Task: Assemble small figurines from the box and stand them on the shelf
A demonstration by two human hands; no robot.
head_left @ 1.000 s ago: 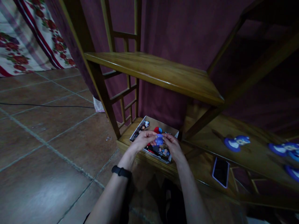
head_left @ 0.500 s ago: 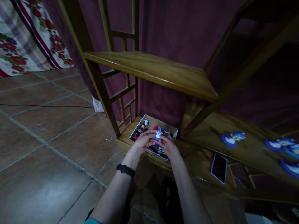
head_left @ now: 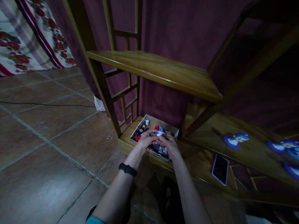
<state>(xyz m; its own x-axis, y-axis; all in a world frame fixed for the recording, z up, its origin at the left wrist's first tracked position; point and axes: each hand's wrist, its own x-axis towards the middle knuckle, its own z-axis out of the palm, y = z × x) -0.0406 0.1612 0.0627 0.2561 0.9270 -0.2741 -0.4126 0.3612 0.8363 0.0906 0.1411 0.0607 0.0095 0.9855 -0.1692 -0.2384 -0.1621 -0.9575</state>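
Observation:
A small blue-and-white figurine is pinched between the fingertips of both hands, above an open cardboard box. My left hand, with a black band on its wrist, grips it from the left. From the right side, my right hand has its fingers closed on the same figurine. Several small toy figures in black, red and white lie in the box, partly hidden by my hands. The figurine's lower part is covered by my fingers.
On the wooden board to the right stand several blue-and-white figurines. A phone with a pale purple edge lies on the lower shelf. An upper wooden shelf juts out above the box. A black cable crosses the tiled floor.
The figurine has tilted slightly in my fingers and its base shows less. Both hands remain over the box. The whole view has shifted a little.

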